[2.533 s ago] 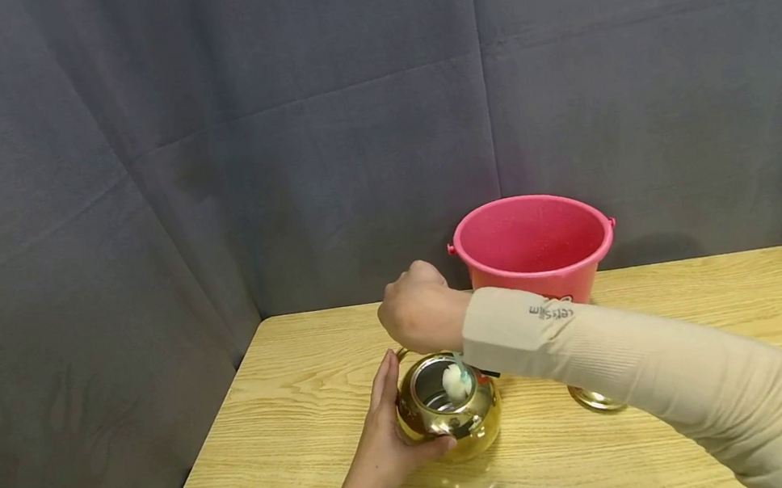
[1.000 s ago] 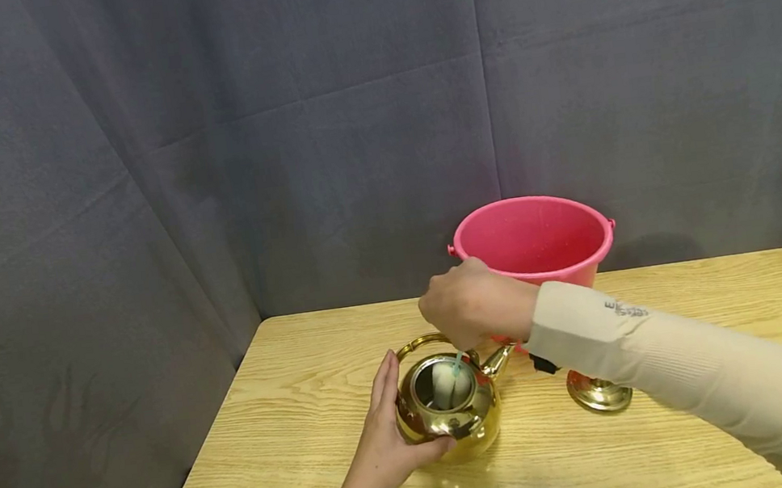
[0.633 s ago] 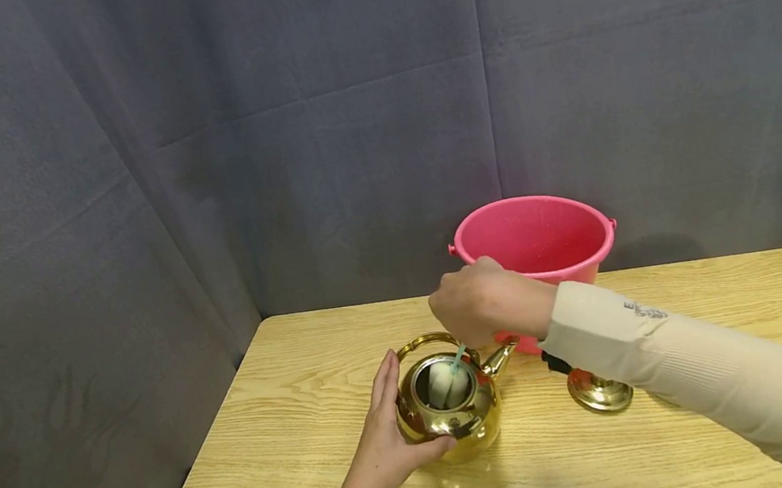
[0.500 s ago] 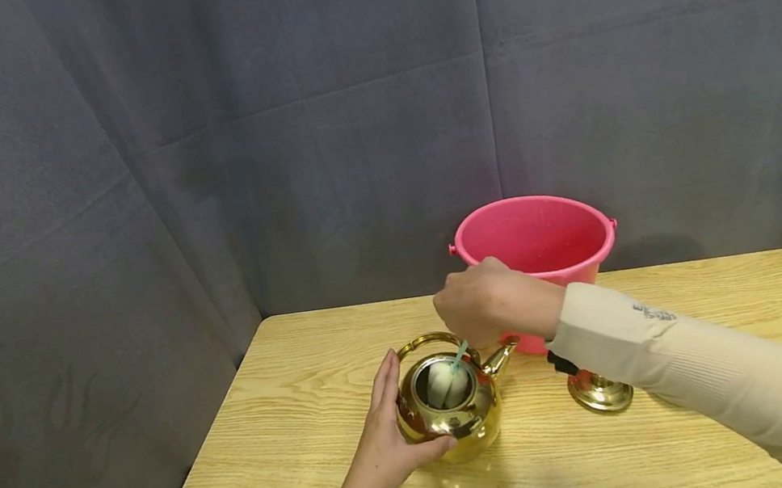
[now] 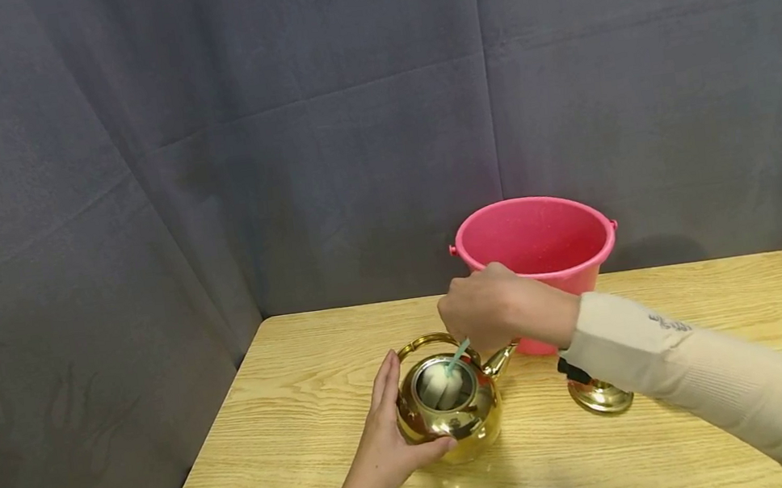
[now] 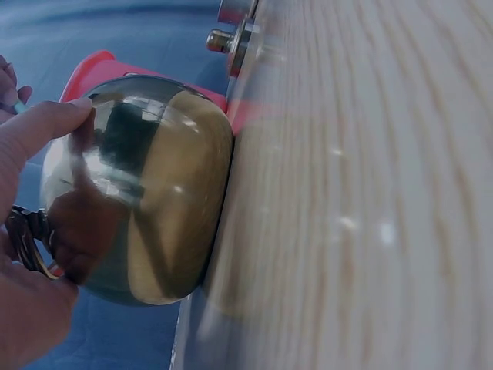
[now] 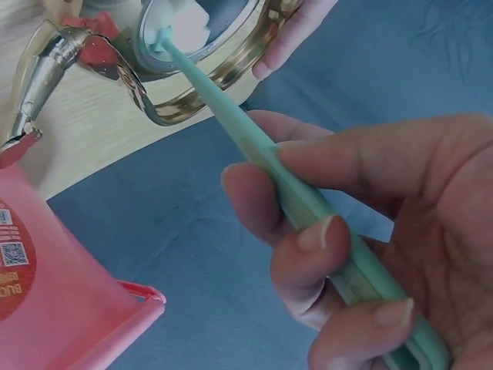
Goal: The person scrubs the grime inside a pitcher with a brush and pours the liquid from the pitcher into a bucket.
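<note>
My left hand (image 5: 384,456) holds the side of a shiny gold teapot (image 5: 483,432), thumb across the front and fingers toward the arched handle (image 5: 421,343). The lidless pot stands on the table, its spout (image 5: 500,359) pointing back right. My right hand (image 5: 490,305), above the opening, grips a sponge brush by its mint-green handle (image 7: 308,204), fingers curled round it in the right wrist view. Its white sponge head (image 5: 439,387) sits inside the pot's mouth. The thumb (image 6: 54,127) lies along the pot's upper edge in the left wrist view.
A pink bucket (image 5: 571,275) stands behind the pot at the back of the wooden table (image 5: 274,421). Right of the pot lies a small round gold piece (image 5: 604,398), partly behind my right forearm. A grey curtain (image 5: 351,159) hangs behind the table.
My right hand has moved right and slightly down, and the sponge head has shifted about inside the pot's mouth. The left hand and teapot have stayed in place.
</note>
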The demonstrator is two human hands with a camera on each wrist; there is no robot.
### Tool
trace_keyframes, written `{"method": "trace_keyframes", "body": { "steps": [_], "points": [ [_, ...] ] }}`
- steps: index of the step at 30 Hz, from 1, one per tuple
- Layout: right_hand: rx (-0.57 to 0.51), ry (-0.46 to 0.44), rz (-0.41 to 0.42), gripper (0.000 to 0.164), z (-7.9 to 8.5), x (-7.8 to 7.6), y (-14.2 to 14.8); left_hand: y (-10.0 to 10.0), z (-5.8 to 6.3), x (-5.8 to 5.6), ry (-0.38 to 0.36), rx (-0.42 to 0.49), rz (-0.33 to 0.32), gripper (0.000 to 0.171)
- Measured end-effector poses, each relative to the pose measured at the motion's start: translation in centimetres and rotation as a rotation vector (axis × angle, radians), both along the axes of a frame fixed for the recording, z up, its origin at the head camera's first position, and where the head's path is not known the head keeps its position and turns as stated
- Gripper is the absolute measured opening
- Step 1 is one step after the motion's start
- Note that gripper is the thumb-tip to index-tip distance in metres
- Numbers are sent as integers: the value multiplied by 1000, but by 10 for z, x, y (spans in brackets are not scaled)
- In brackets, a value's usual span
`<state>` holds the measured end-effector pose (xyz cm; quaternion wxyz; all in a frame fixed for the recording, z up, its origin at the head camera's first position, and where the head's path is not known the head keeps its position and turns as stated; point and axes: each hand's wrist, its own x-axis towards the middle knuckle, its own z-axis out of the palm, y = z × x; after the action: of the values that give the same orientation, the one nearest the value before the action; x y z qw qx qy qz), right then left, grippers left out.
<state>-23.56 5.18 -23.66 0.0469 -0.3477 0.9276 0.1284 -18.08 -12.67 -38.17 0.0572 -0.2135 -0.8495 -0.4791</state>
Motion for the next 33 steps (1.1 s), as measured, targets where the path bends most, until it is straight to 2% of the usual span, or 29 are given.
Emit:
{"method": "trace_keyframes", "body": {
  "steps": [10, 19, 21, 27, 33],
  "points": [
    [-147, 31, 99, 37, -12, -4, 20, 1, 0, 0, 4, 0, 3, 111],
    [-231, -15, 109, 36, -21, -5, 33, 1, -2, -1, 19, 6, -3, 111],
    [-246, -16, 121, 34, -22, -5, 35, 1, -7, -4, 26, 8, -3, 112],
    [-304, -17, 136, 35, -27, -4, 41, -4, -31, -19, 48, -20, 18, 115],
    [-337, -27, 172, 37, -30, -3, 46, -6, -36, -22, 61, -21, 14, 115]
  ]
}}
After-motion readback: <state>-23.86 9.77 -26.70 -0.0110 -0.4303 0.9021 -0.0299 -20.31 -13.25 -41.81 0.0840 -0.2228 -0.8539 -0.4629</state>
